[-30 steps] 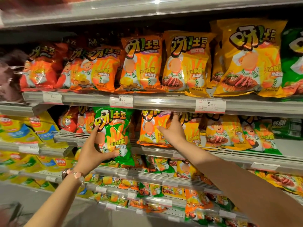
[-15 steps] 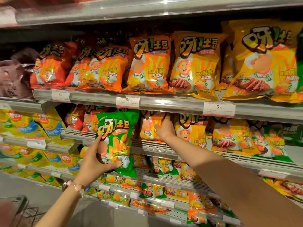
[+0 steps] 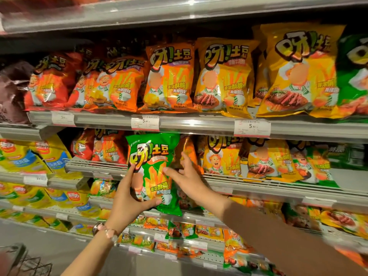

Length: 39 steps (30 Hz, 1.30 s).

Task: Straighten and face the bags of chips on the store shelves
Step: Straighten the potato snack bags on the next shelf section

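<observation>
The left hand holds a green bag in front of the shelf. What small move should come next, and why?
Probably set the green bag back upright on the wire shelf. The left hand grips it in front of the row, and the right hand is at its right edge.

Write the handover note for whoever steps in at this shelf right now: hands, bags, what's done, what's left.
Left hand: grips the green chip bag by its left edge and bottom, held upright in front of the middle shelf, label facing out.
Right hand: open, fingers touching the green bag's right side, in front of the orange bag behind it.
Done: top row stands mostly faced, though the left bags lean.
Left: seat the green bag in a slot; I cannot tell which. Then straighten the tilted bags on the middle shelf and the lower rows.
</observation>
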Each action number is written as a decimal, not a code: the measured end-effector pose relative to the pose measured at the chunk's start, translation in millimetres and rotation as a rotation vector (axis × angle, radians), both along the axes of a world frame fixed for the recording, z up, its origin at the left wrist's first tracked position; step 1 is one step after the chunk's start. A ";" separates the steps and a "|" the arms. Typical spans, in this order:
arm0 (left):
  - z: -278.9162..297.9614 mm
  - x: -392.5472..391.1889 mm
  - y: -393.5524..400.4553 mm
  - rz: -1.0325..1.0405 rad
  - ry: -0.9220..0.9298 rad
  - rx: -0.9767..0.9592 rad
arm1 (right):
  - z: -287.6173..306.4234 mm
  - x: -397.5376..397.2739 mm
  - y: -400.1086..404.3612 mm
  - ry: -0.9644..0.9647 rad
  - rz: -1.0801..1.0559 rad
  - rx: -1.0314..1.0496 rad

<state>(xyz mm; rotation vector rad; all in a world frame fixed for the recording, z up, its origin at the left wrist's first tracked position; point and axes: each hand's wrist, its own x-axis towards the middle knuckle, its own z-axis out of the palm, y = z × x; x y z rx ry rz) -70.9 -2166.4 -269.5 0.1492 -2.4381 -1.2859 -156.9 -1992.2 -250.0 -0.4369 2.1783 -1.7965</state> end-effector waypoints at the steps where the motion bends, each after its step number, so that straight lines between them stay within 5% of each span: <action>1: -0.9 0.5 6.9 -0.018 0.005 0.003 | -1.8 4.7 1.4 -0.041 0.010 -0.011; 19: -6.4 -20.2 127.0 -0.393 0.039 -0.237 | -21.5 24.1 127.9 0.036 -0.412 -0.050; 26: -7.2 -59.8 181.2 -0.468 0.102 -0.192 | -17.6 27.1 220.7 0.028 -0.577 -0.043; 33: 5.1 -109.1 269.2 -0.466 0.243 -0.663 | 7.5 24.9 328.5 -0.003 -0.674 -0.001; 39: -10.5 -152.1 332.5 -0.478 0.039 -1.113 | 4.4 22.0 396.6 0.002 -0.631 0.123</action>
